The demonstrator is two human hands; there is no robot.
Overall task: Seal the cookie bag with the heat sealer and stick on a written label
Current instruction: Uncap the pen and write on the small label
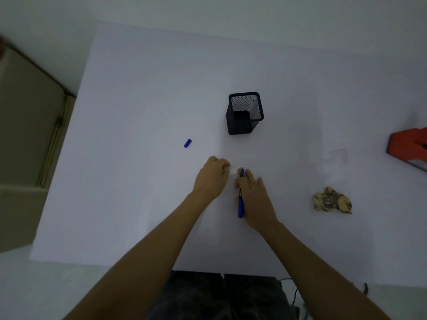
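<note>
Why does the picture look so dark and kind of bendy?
Head view: dim, bluish light leaves the white table grey and the cookie bag murky; the wide lens curves the table's edges; the orange heat sealer is cut off at the right.

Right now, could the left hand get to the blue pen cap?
Probably yes. The cap lies alone on the table, up and left of the left hand, with nothing between them. But that hand is holding down the label.
</note>
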